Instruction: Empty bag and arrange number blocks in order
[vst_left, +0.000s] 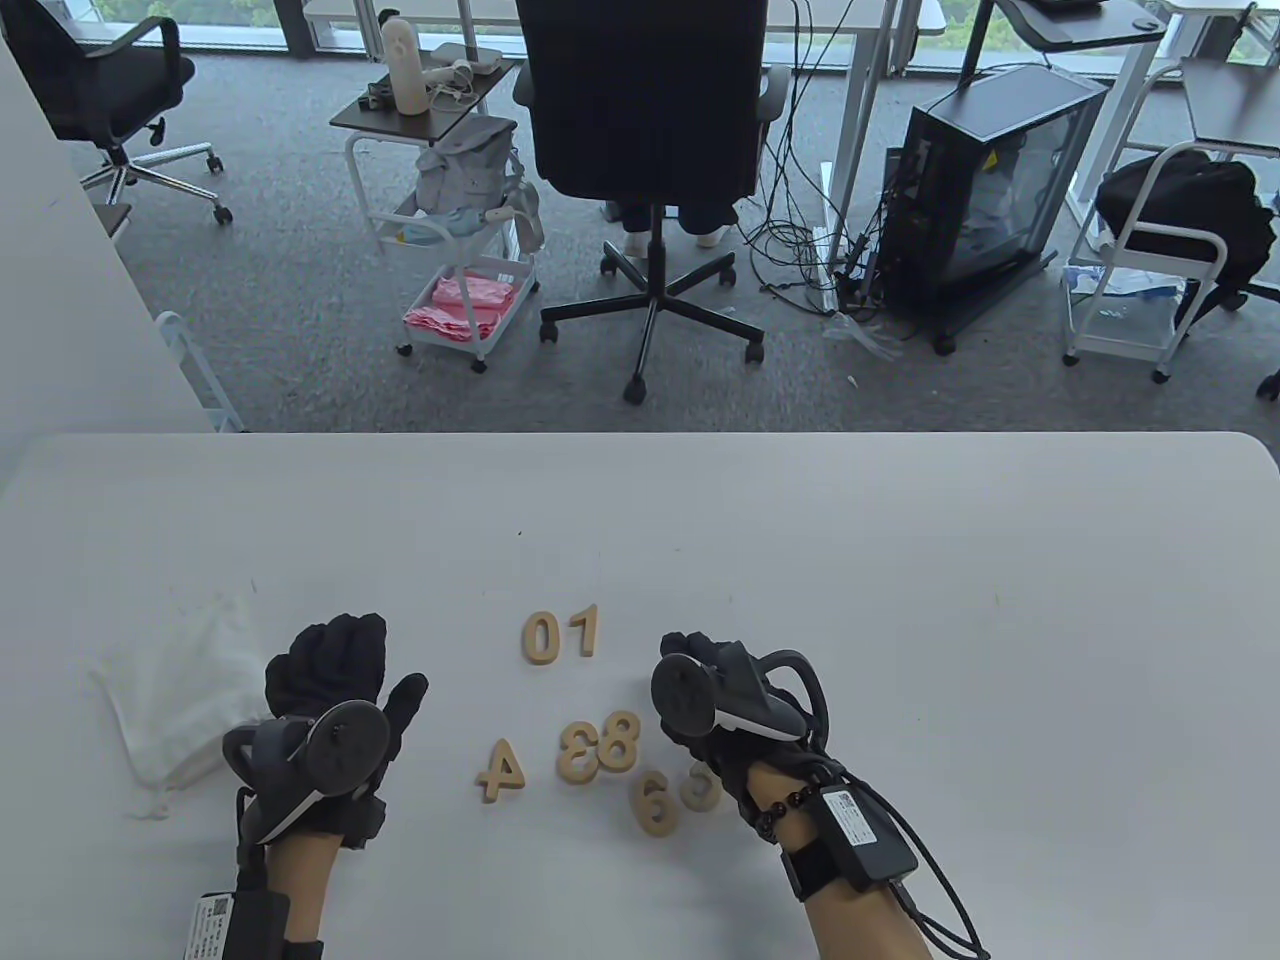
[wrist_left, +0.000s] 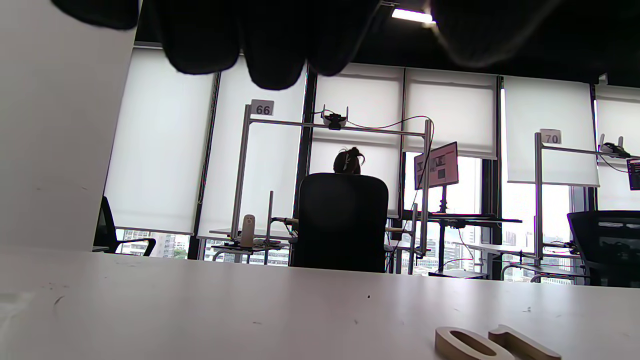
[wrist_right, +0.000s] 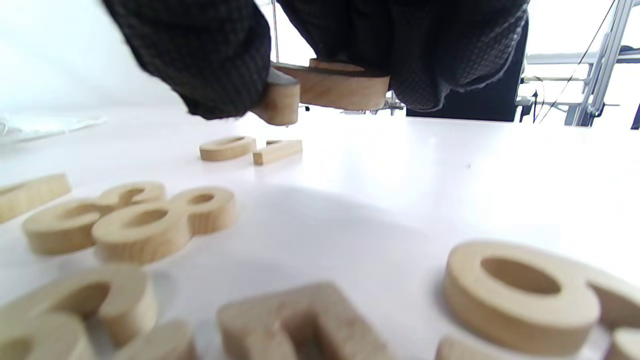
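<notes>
Wooden 0 and 1 already stood in order on the worktop beyond our limp bag, our left hand lay spread, our right hand pinched a block, and 4, 3, 8 and 6 waited.

Bright daylight from the windows backlights both wrist views; nearest blocks blur, and the worktop glares softly.
</notes>
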